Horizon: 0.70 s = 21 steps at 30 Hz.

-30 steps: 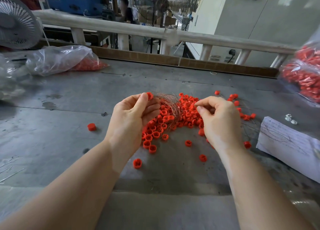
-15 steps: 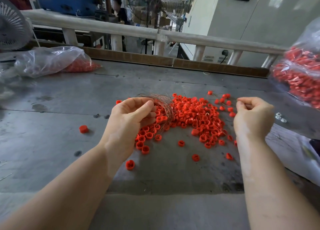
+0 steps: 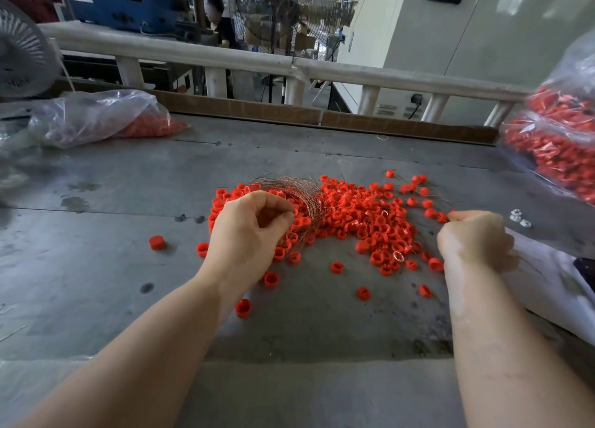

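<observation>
A heap of small red plastic caps (image 3: 360, 215) lies on the grey metal table (image 3: 128, 250). My left hand (image 3: 251, 234) hovers at the heap's left side and holds a bundle of thin copper wires (image 3: 296, 192) that fans out over the caps. My right hand (image 3: 473, 237) is at the heap's right edge with fingers curled tight, pinching a red cap (image 3: 452, 214) at its fingertips. Whether a wire is in that hand is too fine to tell.
A clear bag with red caps (image 3: 106, 118) lies at the back left, a fuller bag (image 3: 557, 138) at the right. White paper (image 3: 547, 283) and small white parts (image 3: 520, 218) lie right of my right hand. A fan (image 3: 22, 51) and a railing (image 3: 289, 64) stand behind.
My right hand has drawn away from the wire bundle to the right edge of the heap and curled tighter. My left hand stayed at the bundle, its thumb now closed over the fingers.
</observation>
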Available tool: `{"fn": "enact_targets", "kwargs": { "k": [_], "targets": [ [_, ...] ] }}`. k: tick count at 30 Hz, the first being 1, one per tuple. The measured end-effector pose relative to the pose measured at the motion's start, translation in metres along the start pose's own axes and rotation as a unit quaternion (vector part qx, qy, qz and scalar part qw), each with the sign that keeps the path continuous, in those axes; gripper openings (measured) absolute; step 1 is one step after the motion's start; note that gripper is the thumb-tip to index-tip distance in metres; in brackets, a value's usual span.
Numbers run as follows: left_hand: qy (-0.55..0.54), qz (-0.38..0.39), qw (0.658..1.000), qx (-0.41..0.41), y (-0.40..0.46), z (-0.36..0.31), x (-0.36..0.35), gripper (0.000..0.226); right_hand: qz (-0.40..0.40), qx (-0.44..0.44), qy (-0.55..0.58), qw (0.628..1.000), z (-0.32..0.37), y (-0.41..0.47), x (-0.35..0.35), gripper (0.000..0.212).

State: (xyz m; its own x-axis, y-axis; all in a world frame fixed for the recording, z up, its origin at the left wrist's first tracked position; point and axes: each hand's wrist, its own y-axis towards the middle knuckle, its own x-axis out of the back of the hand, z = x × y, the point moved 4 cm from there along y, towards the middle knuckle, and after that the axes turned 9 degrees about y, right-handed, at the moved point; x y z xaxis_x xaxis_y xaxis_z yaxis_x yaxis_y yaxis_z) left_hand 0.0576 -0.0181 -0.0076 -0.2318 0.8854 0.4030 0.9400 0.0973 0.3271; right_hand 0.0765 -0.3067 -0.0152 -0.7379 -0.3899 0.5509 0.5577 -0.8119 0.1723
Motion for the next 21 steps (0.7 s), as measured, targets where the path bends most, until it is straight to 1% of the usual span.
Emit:
{"fn": "enact_targets", "kwargs": {
  "k": [2, 4, 6, 8, 9, 11, 14, 16, 18, 21],
  "targets": [
    [0.028, 0.002, 1.0, -0.003, 0.0, 0.001, 0.0, 0.022, 0.01, 0.012, -0.029, 0.999, 0.002, 0.0, -0.001, 0.034],
    [0.061, 0.001, 0.998, -0.01, 0.0, 0.002, -0.001, 0.025, -0.004, 0.053, -0.047, 0.997, 0.009, -0.003, 0.001, 0.036],
    [0.095, -0.005, 0.995, -0.019, 0.001, 0.002, -0.001, 0.024, -0.033, 0.125, -0.031, 0.991, 0.02, -0.01, 0.005, 0.037],
    [0.13, -0.013, 0.991, -0.028, 0.001, 0.001, -0.001, 0.019, -0.053, 0.213, -0.01, 0.975, 0.033, -0.021, 0.008, 0.036],
    [0.145, -0.017, 0.989, -0.032, 0.001, 0.001, -0.001, 0.018, -0.051, 0.256, 0.002, 0.965, 0.039, -0.027, 0.009, 0.033],
    [0.17, -0.027, 0.984, -0.039, 0.002, 0.001, 0.001, 0.015, -0.01, 0.336, 0.035, 0.941, 0.051, -0.042, 0.005, 0.027],
    [0.217, -0.052, 0.973, -0.061, 0.003, 0.0, 0.004, 0.01, 0.091, 0.417, 0.072, 0.901, 0.064, -0.066, -0.007, 0.019],
    [0.258, -0.058, 0.962, -0.064, 0.003, 0.002, 0.005, 0.012, 0.146, 0.442, 0.057, 0.883, 0.067, -0.077, -0.016, 0.016],
    [0.303, -0.045, 0.95, -0.055, 0.003, 0.006, 0.004, 0.022, 0.191, 0.447, 0.02, 0.874, 0.066, -0.082, -0.024, 0.014],
    [0.361, -0.01, 0.931, -0.048, 0.003, 0.01, -0.001, 0.035, 0.22, 0.462, -0.045, 0.858, 0.062, -0.088, -0.031, 0.011]
  ]
}}
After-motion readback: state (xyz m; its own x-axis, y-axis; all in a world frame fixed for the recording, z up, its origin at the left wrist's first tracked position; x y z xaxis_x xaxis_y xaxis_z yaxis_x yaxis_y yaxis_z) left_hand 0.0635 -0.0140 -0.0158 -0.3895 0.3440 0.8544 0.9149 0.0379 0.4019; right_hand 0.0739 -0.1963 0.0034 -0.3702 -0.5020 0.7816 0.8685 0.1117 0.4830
